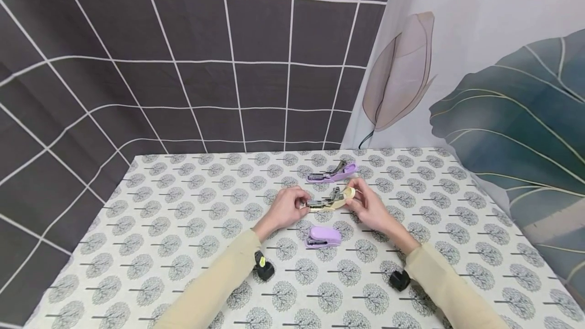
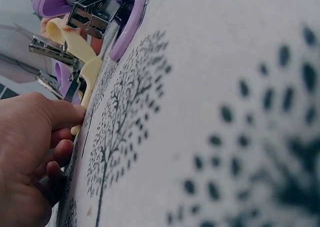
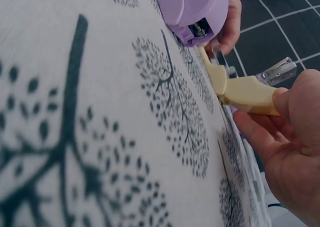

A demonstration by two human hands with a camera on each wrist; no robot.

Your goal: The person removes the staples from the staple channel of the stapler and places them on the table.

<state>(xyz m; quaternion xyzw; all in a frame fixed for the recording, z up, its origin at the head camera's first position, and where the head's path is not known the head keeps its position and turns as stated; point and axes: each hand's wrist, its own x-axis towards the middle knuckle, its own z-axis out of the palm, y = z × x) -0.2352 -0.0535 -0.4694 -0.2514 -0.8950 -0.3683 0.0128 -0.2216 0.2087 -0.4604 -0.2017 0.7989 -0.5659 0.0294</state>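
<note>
A pale yellow stapler [image 1: 338, 204] lies opened out between the two hands, its metal magazine and hinge parts exposed. At its left end, the left hand [image 1: 285, 206] pinches the tip of the base between thumb and fingers, as the left wrist view also shows on the yellow base [image 2: 90, 74]. The right hand [image 1: 369, 206] grips the raised cover end; in the right wrist view, thumb and fingers hold the yellow cover [image 3: 247, 93] from both sides. Nearer the person sits a closed purple stapler [image 1: 325, 235]. Behind the hands rests another purple stapler [image 1: 350, 169], opened out.
A cloth with a tree print [image 1: 196, 245] covers the table. Dark curtain with white grid lines [image 1: 192, 55] hangs behind it, and a leaf-patterned curtain [image 1: 507, 116] hangs on the right. Both wrists wear small black cameras [image 1: 399, 280].
</note>
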